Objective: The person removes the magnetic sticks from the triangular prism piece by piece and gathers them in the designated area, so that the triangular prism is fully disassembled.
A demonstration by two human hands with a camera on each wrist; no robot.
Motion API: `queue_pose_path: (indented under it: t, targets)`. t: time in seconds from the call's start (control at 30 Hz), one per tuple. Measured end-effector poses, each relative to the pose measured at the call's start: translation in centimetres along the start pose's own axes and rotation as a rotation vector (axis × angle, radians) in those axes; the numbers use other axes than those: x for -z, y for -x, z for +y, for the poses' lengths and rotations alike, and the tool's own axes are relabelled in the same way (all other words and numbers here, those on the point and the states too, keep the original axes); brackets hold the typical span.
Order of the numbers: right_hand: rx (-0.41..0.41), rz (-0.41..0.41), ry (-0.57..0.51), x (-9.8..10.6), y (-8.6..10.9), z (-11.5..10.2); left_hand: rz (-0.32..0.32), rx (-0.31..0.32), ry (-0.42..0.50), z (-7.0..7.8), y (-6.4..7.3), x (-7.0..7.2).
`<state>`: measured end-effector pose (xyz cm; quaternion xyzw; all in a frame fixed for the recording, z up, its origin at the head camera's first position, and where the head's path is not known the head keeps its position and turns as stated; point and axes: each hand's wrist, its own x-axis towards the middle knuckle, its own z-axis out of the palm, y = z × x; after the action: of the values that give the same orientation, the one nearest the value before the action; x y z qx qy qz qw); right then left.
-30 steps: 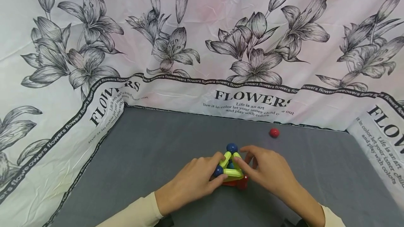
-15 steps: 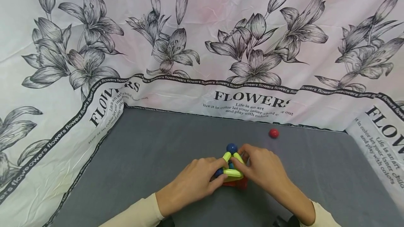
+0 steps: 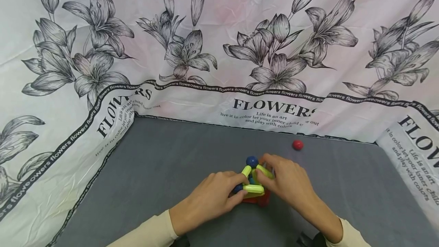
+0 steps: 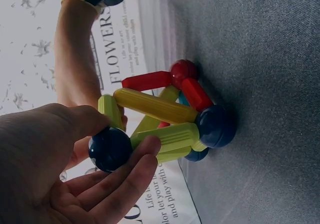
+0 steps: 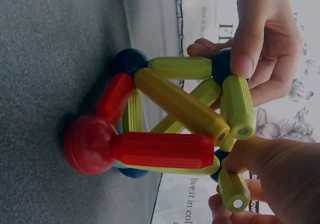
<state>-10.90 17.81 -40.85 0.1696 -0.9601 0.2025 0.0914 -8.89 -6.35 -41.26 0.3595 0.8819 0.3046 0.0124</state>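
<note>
Left grip [image 3: 210, 193] clamped on blue ball [image 4: 111, 150]; right grip [image 3: 288, 178] pinches green rod [image 5: 234, 190] atop rod-and-ball frame [image 5: 180, 102] on worktop [image 3: 171, 151]. Step, apparently: aligning rod. Next move likely calls for steadying frame, closing open corner.

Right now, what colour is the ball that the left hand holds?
Dark blue; the ball shows best in the left wrist view.

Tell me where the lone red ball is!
In the head view, the red ball lies right of center on the gray table, between the right hand and the flowery cloth.
</note>
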Motion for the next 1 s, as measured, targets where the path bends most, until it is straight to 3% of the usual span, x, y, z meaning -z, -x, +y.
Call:
queue_pose_path:
  t: [0.37,0.63,1.0]
  targets:
    - [0.012,0.056,0.020,-0.4,-0.1,0.5,0.010,-0.007,0.001,0.1,0.0,0.1]
    - [0.007,0.049,0.047,-0.4,0.1,1.0,0.008,0.002,-0.014,0.1,0.1,-0.2]
    - [0.037,0.116,0.041,0.6,-0.5,4.8,0.023,0.009,-0.040,0.3,0.1,-0.2]
